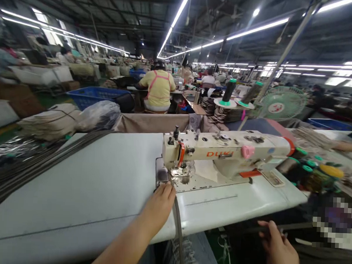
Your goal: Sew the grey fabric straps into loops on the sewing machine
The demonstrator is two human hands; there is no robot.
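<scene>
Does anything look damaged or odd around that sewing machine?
Yes, slightly: dark blotches mark the bed of the sewing machine near the left hand, perhaps grime or wear. A pink piece on its cream body also looks mismatched. I see no spill.

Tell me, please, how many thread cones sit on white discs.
2: left thread cone and right thread cone, on separate white discs behind the sewing machine.

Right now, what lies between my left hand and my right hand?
In the head view, the strip runs beside the left hand; then comes the table, to its front edge. From there to the right hand it is too dark to tell.
</scene>
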